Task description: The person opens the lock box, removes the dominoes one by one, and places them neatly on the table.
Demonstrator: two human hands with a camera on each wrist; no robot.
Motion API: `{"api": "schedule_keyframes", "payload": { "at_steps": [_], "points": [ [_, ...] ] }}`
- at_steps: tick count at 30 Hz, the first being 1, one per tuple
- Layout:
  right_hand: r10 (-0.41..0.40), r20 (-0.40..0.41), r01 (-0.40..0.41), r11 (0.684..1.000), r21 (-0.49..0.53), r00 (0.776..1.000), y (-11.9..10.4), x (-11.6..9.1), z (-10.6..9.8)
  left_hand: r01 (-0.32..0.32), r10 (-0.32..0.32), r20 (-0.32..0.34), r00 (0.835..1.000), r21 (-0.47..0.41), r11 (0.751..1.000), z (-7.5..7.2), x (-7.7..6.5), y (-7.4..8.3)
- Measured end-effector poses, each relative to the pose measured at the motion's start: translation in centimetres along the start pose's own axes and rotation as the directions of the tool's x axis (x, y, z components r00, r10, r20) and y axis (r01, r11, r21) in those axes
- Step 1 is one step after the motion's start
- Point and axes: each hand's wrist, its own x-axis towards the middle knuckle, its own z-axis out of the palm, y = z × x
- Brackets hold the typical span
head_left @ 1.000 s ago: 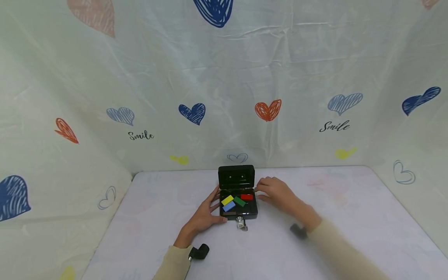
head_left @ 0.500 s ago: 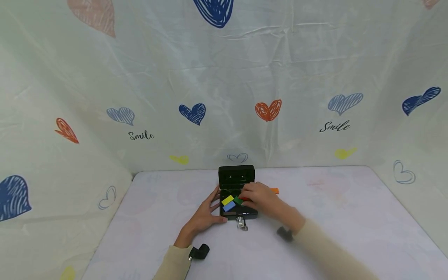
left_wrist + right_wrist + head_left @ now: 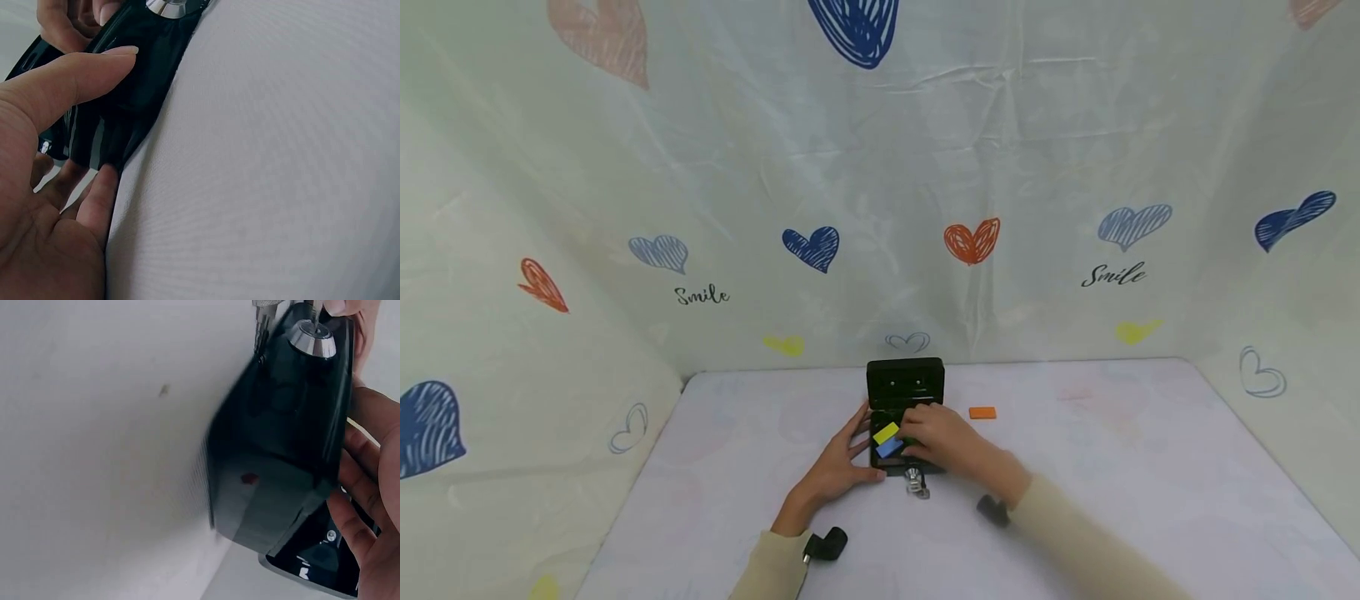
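Note:
A small black cash box [image 3: 906, 383] stands on the table with its lid raised. My left hand [image 3: 838, 467] holds its left side, the thumb against the front wall and the fingers spread along the side; in the left wrist view, the thumb lies across the dark wall. My right hand [image 3: 951, 440] reaches into the box over its right side, fingertips beside a yellow block [image 3: 886, 432] and a blue block [image 3: 890, 447]. Whatever lies under that hand is hidden. In the right wrist view, its fingers bend over the rim, their tips out of sight.
An orange block [image 3: 982, 412] lies on the white table [image 3: 1112, 467], right of the box. Keys [image 3: 917, 482] hang at the lock [image 3: 315, 340] on the box's front. Behind the table hangs a white curtain [image 3: 880, 167] printed with hearts.
My right hand has moved left from beside the box to inside it, covering the red and green blocks. The orange block has come into view on the table. My left hand stays put.

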Motion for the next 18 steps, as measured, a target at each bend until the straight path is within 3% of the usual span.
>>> {"api": "schedule_keyframes", "payload": {
  "at_steps": [18],
  "points": [
    [0.032,0.098,-0.037,0.998,0.049,0.995,-0.6,1.1,0.6,-0.001,0.001,0.001,1.0,-0.011,1.0,0.0,-0.1,0.1]
  ]
}}
